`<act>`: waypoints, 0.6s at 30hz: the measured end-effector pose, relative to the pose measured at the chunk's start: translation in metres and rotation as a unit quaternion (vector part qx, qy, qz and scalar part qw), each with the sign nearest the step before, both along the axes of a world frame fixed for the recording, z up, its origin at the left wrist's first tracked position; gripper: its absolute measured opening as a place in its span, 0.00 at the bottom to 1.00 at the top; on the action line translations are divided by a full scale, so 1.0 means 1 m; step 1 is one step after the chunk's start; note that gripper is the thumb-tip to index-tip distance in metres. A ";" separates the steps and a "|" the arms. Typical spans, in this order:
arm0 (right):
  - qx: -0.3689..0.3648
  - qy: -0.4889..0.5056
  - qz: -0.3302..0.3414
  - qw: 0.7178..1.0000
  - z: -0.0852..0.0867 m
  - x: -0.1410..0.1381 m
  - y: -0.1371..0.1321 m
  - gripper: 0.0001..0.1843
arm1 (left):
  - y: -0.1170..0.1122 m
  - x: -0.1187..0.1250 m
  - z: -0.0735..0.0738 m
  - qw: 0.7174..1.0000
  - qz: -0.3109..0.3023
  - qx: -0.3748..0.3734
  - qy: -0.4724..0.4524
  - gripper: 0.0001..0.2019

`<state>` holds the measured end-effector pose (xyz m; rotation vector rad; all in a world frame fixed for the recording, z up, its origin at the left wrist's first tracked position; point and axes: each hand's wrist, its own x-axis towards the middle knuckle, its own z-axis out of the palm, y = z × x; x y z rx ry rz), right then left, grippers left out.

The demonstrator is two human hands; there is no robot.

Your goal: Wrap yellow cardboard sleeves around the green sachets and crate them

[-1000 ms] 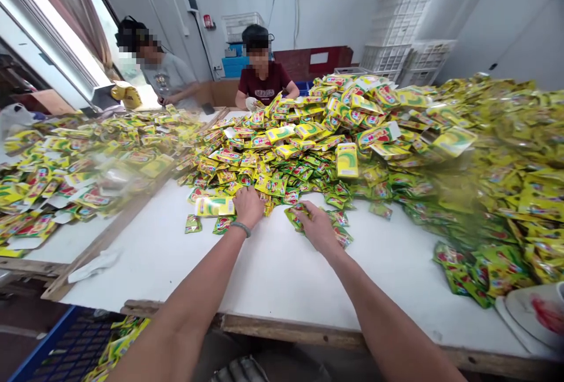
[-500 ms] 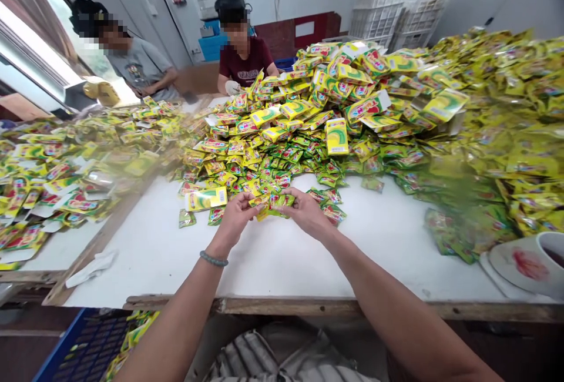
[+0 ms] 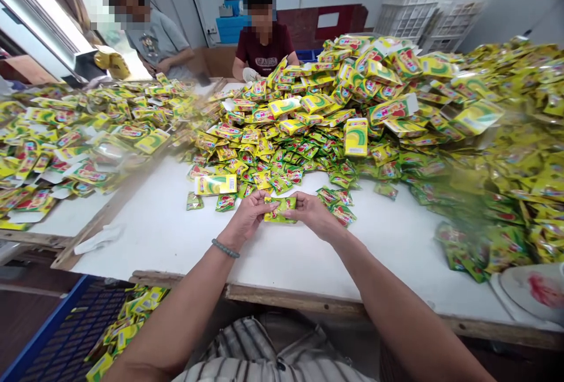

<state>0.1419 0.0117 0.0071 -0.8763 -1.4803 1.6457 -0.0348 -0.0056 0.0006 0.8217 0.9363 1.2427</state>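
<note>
Both my hands meet over the white table, and a small strip of green-and-yellow foil sachets is pinched between them. My left hand, with a beaded bracelet on its wrist, grips one end. My right hand holds the other end. Just beyond them lie loose sachets and a larger yellow packet. A big heap of similar sachets rises further back.
Another sachet-covered table lies to the left. Two co-workers sit beyond the heap, one gloved. A blue crate holding packets stands on the floor at lower left. A white dish sits at the right edge. White crates are stacked behind.
My hands have come together and lifted the sachet strip off the table, with my left hand moving over from the pile's edge. My view has tilted and shifted slightly.
</note>
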 end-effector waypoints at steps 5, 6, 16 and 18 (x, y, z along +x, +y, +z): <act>0.010 -0.031 -0.087 0.996 -0.001 -0.001 0.001 0.26 | 0.001 0.001 -0.001 0.999 0.029 0.016 0.015 0.25; 0.010 -0.038 -0.073 0.997 -0.002 -0.002 0.001 0.26 | 0.001 0.002 -0.002 0.998 0.037 0.028 0.037 0.25; 0.073 -0.047 -0.100 0.991 0.002 0.004 0.003 0.15 | 0.004 -0.032 0.015 0.863 0.222 0.112 0.440 0.22; 0.097 -0.081 -0.124 0.984 0.003 0.007 0.004 0.13 | 0.007 -0.051 0.026 0.743 0.303 0.100 0.589 0.27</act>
